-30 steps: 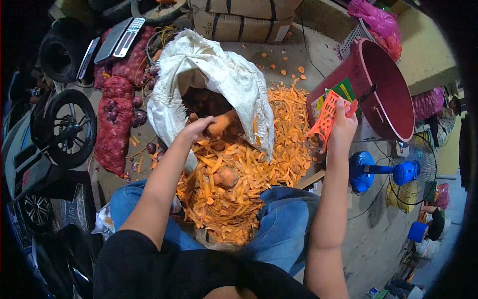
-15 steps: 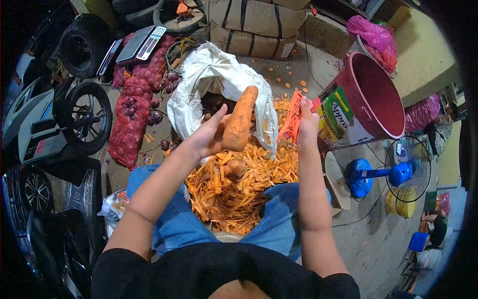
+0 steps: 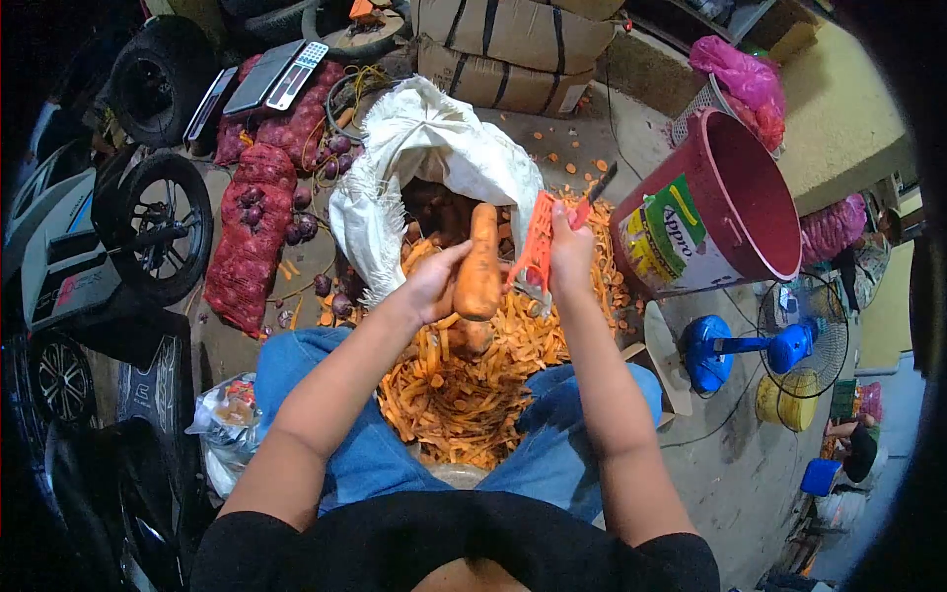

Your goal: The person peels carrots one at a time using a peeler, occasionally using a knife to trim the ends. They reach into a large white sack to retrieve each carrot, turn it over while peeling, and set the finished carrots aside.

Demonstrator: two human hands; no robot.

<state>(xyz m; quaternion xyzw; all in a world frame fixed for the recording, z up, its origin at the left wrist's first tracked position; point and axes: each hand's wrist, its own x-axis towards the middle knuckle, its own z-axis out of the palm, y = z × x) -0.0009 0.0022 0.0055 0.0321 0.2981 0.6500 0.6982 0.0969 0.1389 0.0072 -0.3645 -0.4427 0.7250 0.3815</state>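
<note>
A large carrot [image 3: 480, 268] stands nearly upright in my left hand [image 3: 434, 288], whose fingers are wrapped round its lower part. An orange plastic peeler [image 3: 536, 240] is gripped in my right hand [image 3: 571, 259], close to the carrot's right side. From the same hand sticks out a red-handled knife [image 3: 599, 187] with a dark blade, pointing away from me. Below both hands lies a heap of carrot peelings [image 3: 454, 395] between my knees. Beyond the carrot gapes a white woven sack [image 3: 434, 133], its dark inside hard to make out.
To the right stands a tilted red bucket [image 3: 735, 197], with a blue fan [image 3: 779, 345] nearer me. Net bags of red onions [image 3: 252, 222] and a scale [image 3: 271, 79] lie at left, beside a motorbike wheel [image 3: 168, 229]. Strapped cartons [image 3: 503, 74] stack at the back.
The carrot in my left hand has come lower and more upright. My right hand has moved left and down, bringing the peeler beside it. The knife's dark blade now shows.
</note>
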